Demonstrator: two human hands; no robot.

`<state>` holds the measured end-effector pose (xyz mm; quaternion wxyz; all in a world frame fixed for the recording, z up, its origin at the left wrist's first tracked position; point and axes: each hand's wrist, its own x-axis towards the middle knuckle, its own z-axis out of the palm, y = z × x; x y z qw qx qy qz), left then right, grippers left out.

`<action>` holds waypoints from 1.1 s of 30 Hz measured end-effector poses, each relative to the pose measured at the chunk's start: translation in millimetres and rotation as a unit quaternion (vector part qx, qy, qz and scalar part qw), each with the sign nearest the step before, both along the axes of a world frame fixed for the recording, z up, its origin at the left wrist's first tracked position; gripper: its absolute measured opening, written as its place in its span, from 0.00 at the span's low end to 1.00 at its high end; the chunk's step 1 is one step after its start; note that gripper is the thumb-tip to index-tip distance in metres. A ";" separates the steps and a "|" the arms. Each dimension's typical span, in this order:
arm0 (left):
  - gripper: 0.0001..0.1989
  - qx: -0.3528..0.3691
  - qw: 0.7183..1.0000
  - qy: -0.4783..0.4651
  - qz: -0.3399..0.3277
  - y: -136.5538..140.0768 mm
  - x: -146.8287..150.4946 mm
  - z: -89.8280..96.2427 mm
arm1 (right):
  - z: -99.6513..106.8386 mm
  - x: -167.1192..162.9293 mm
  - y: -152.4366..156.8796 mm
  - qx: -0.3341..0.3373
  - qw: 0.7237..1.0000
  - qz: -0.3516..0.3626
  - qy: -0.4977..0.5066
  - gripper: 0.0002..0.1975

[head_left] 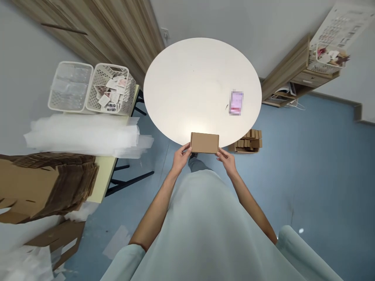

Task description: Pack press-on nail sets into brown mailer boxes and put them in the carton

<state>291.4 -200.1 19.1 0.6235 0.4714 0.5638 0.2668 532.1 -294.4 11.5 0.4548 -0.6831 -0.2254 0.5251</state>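
Note:
A closed brown cardboard box [204,143] is held level at the near edge of the round white table [187,86]. My left hand [181,157] grips its left end, thumb on the near corner and fingers along the side. At the opposite end, my right hand [227,160] pinches the near right corner. Whether the underside of the box rests on the table rim cannot be made out. A phone [236,103], blurred over, lies on the right part of the tabletop.
On the left, a side table [106,171] bears white foam sheets [84,134], flattened cardboard [70,183], a basket [108,88] of cards and a basket [71,86] of clear packs. A carton [247,143] of small boxes sits on the floor at right, near a wooden cabinet [293,74].

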 end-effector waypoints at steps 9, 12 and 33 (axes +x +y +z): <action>0.34 -0.043 0.996 -0.012 -0.080 -81.0 64.2 -17.7 | 38.5 62.2 -111.8 -0.055 0.997 -0.047 -0.008 0.29; 0.33 -0.044 0.992 -0.004 -0.121 -95.7 83.9 -22.4 | 40.1 83.9 -134.7 -0.067 0.997 -0.040 0.003 0.28; 0.22 -0.129 0.958 0.142 -0.214 -97.8 406.4 -96.7 | -18.2 374.0 -151.3 -0.147 0.982 -0.016 -0.115 0.20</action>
